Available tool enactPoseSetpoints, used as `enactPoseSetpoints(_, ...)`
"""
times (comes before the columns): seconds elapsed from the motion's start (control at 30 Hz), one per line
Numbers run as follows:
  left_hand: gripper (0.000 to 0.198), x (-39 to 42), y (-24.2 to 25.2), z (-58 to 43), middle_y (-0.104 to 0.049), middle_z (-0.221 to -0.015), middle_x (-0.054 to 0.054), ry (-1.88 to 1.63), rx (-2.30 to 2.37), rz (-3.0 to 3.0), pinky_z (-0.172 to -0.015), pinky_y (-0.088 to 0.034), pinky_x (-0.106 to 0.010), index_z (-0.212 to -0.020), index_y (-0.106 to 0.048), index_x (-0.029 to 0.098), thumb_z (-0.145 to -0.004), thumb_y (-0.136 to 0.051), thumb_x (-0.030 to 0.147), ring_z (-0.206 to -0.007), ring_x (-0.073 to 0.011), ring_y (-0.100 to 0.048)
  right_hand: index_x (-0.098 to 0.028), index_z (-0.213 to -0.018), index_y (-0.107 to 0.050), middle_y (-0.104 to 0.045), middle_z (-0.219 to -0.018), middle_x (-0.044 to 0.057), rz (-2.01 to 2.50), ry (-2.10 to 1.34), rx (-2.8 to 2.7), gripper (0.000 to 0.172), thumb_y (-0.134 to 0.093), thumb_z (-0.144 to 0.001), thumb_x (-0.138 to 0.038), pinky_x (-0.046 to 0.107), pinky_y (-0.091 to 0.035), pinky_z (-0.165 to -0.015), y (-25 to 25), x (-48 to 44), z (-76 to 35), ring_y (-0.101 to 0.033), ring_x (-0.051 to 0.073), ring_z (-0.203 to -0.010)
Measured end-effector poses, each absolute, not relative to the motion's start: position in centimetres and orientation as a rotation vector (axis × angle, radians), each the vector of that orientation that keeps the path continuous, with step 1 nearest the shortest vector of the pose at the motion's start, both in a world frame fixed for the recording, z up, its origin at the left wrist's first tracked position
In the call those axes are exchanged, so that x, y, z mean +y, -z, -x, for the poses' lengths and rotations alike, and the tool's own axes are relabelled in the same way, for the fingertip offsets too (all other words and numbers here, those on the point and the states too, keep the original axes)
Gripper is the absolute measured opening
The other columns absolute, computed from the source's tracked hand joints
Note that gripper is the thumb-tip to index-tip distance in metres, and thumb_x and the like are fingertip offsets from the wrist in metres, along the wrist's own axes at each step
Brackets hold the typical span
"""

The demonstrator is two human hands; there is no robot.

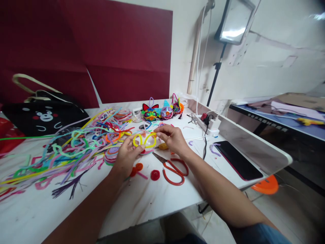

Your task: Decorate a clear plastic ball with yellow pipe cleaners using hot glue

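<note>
Between my hands is a yellow pipe cleaner [149,145] bent into two rounded loops. My left hand [129,154] pinches it at the lower left, thumb against the loops. The fingers of my right hand [171,137] are closed on its upper right end. Just under my hands lie orange-handled scissors [175,171], blades pointing up and left. A red coil [155,175] and an orange coil [138,166] of pipe cleaner rest on the white table. Behind my right fingers, a yellow tool [163,146] is partly hidden.
Loose coloured pipe cleaners [76,149] spread across the left of the table [142,210]. Finished colourful ornaments [151,113] stand at the back. A black phone [240,161] lies at right, near a power strip [208,125] with cables. A black bag [43,115] sits far left.
</note>
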State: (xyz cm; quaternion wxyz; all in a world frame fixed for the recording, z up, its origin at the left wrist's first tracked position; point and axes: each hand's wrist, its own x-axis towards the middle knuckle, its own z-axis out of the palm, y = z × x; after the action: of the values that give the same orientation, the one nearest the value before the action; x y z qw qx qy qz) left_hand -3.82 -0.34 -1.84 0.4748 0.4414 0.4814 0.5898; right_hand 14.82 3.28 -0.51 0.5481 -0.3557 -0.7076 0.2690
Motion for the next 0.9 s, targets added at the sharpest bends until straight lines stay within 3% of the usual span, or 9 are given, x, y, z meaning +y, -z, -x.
enactPoseSetpoints(0.13,0.071,-0.5,1.6,3.7,-0.060,-0.091,0.002,-1.440,1.170,-1.072,-0.061,-0.053,-0.023,-0.119,-0.057,0.019,-0.054,-0.084,0.028,-0.068,-0.0109,-0.061,-0.018,-0.085,-0.073,-0.072,-0.082,0.004,0.871,-0.746,-1.602,0.012,-0.066,-0.083,-0.028,0.027,-0.048,-0.067,0.7,3.6,-15.0,-0.062,0.016,-0.074)
enactPoseSetpoints(0.4,0.070,-0.3,1.8,3.8,-0.061,-0.095,0.000,-1.422,1.181,-1.090,-0.060,-0.053,-0.023,-0.118,-0.057,0.020,-0.054,-0.084,0.029,-0.070,-0.0115,-0.062,-0.017,-0.075,-0.068,-0.065,-0.070,0.001,0.838,-0.955,-1.465,0.027,-0.073,-0.074,-0.043,0.026,-0.046,-0.062,-0.1,3.2,-15.2,-0.056,0.013,-0.064)
enactPoseSetpoints(0.53,0.070,-0.3,1.9,3.9,-0.061,-0.094,0.001,-1.415,1.196,-1.113,-0.057,-0.051,-0.022,-0.119,-0.057,0.021,-0.055,-0.084,0.031,-0.068,-0.0110,-0.060,-0.017,-0.071,-0.066,-0.060,-0.062,-0.002,0.856,-1.035,-1.414,0.030,-0.076,-0.071,-0.045,0.024,-0.045,-0.056,-0.7,2.8,-15.2,-0.050,0.010,-0.057)
enactPoseSetpoints(0.9,0.067,-0.2,2.0,3.7,-0.065,-0.098,-0.001,-1.470,1.150,-1.116,-0.069,-0.053,-0.025,-0.114,-0.061,0.019,-0.052,-0.085,0.025,-0.082,-0.0153,-0.065,-0.017,-0.069,-0.067,-0.057,-0.057,-0.004,0.855,-1.121,-1.334,0.034,-0.080,-0.066,-0.048,0.022,-0.040,-0.048,-1.2,2.3,-15.0,-0.044,0.008,-0.050)
